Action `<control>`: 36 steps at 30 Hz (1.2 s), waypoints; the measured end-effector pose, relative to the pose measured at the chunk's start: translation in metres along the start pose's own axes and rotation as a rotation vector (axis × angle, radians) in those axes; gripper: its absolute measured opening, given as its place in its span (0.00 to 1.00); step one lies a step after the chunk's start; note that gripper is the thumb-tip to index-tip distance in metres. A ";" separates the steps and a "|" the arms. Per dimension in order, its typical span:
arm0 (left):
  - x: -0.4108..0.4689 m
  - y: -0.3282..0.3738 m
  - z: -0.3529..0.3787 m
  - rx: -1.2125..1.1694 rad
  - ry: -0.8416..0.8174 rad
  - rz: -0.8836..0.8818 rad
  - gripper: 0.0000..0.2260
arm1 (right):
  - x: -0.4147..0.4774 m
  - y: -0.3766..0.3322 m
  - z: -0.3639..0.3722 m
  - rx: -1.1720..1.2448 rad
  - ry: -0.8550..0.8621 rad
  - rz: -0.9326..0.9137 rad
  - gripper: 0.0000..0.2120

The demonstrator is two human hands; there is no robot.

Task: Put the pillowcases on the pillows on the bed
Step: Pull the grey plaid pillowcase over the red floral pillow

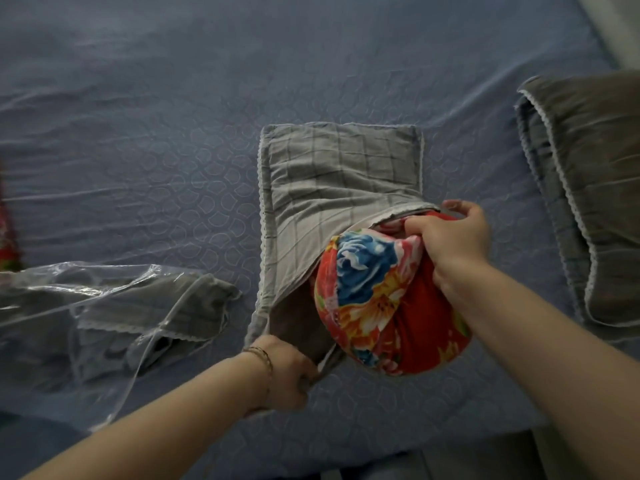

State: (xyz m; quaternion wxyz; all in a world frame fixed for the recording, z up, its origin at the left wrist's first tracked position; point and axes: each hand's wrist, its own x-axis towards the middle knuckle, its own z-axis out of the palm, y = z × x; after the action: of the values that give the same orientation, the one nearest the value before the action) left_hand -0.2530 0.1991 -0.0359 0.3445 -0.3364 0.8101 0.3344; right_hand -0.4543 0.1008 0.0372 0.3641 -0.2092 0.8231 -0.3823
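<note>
A wide bed (138,116) filled nearly the whole frame, covered by a blue quilted sheet (346,64) stitched with a scalloped, shell-like pattern. The cloth lay mostly flat, with shallow wrinkles running across the left side and upper left. In the upper right corner a pale off-white strip (620,19) bordered the bed's edge; whether it was wall or floor could not be told. Along the bottom edge, right of centre, a dark grey band (450,459) showed below the mattress. The light was soft and dim.
</note>
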 end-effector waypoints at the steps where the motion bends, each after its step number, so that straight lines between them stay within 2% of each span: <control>1: 0.001 0.009 0.000 -0.056 0.000 0.050 0.15 | -0.002 -0.002 0.001 0.005 0.002 0.000 0.24; 4: 0.001 0.043 0.007 -0.217 0.067 0.193 0.23 | -0.011 -0.011 0.007 0.022 -0.006 -0.035 0.24; 7: -0.010 0.055 0.001 -0.281 0.346 0.325 0.27 | -0.019 -0.020 0.017 0.070 -0.039 -0.071 0.24; 10: -0.024 0.049 -0.011 -0.223 0.563 0.492 0.18 | -0.025 -0.014 0.042 0.206 -0.033 0.038 0.24; 12: -0.030 0.053 -0.009 -0.171 0.572 0.578 0.10 | -0.031 -0.006 0.061 0.365 -0.041 0.186 0.24; 13: -0.031 0.055 -0.006 -0.181 0.517 0.588 0.08 | -0.035 0.000 0.067 0.349 -0.057 0.207 0.23; 14: -0.035 0.053 -0.003 -0.213 0.461 0.573 0.06 | -0.038 0.010 0.070 0.237 -0.085 0.164 0.20; 16: -0.040 0.030 0.006 -0.277 0.407 0.508 0.07 | -0.042 0.032 0.067 -0.175 -0.190 -0.080 0.13; 19: -0.045 -0.005 0.015 -0.123 0.389 0.352 0.15 | -0.043 0.055 0.042 -0.647 -0.391 -0.395 0.08; 21: -0.040 -0.022 0.017 0.010 0.298 0.170 0.18 | -0.042 0.067 0.030 -0.895 -0.474 -0.466 0.07; 23: -0.030 -0.038 0.019 0.171 0.150 0.016 0.15 | -0.042 0.075 0.027 -1.068 -0.524 -0.529 0.09; 24: -0.028 -0.049 0.018 0.247 0.134 -0.033 0.14 | -0.038 0.079 0.030 -1.118 -0.544 -0.553 0.10; 27: -0.031 -0.080 0.028 0.342 0.376 -0.049 0.08 | -0.035 0.091 0.040 -1.282 -0.543 -0.604 0.12; 29: -0.029 -0.084 0.044 0.298 0.498 0.038 0.08 | -0.042 0.109 0.045 -1.345 -0.416 -0.817 0.15; 30: -0.026 -0.084 0.055 0.248 0.559 0.085 0.07 | -0.050 0.118 0.047 -1.271 -0.362 -0.885 0.17; 31: -0.025 -0.082 0.064 0.216 0.632 0.113 0.08 | -0.061 0.124 0.047 -1.191 -0.331 -0.912 0.20; 32: -0.024 -0.080 0.071 0.185 0.687 0.135 0.08 | -0.072 0.127 0.047 -1.153 -0.393 -0.808 0.27; 34: -0.022 -0.081 0.078 0.124 0.762 0.140 0.13 | -0.083 0.131 0.047 -1.102 -0.578 -0.451 0.39; 35: -0.022 -0.083 0.080 0.089 0.762 0.135 0.15 | -0.084 0.133 0.051 -1.129 -0.642 -0.389 0.41; 36: -0.023 -0.084 0.081 0.057 0.778 0.138 0.14 | -0.084 0.136 0.056 -1.171 -0.678 -0.441 0.41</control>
State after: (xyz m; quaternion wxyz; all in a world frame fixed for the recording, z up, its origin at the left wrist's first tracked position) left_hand -0.1488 0.2225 -0.0880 -0.0021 -0.3731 0.9099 0.1815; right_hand -0.3669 0.2105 -0.0570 0.3421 -0.6394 0.6733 0.1443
